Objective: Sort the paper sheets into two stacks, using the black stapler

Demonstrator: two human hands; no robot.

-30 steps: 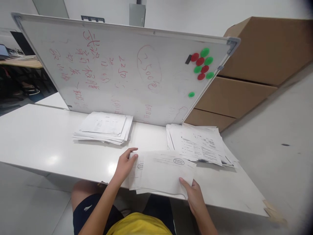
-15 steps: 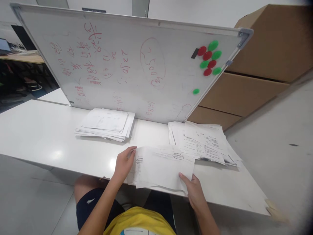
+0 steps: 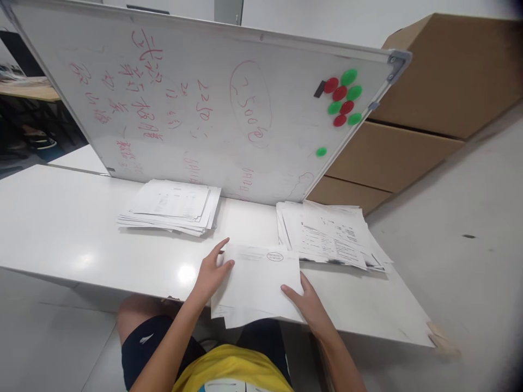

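Observation:
A few white sheets of paper (image 3: 257, 288), the top one with an oval black stamp, lie almost squarely over one another at the table's front edge. Their lower edges stick out past it, slightly uneven. My left hand (image 3: 212, 272) holds the left side, thumb over the top sheet and index finger stretched forward. At the right side, my right hand (image 3: 308, 305) grips the sheets with its thumb on top; the fingertips are partly hidden by the paper.
A paper stack (image 3: 171, 204) sits to the left on the white table (image 3: 57, 218), and a looser printed pile (image 3: 333, 234) to the right. Behind stands a whiteboard (image 3: 163, 98) with red writing and round magnets (image 3: 340, 93). Cardboard boxes (image 3: 449, 76) are stacked at the right.
The top sheet has slid left over the lower one, covering its stamp. My right hand has moved left with it, and my left thumb has come over the paper.

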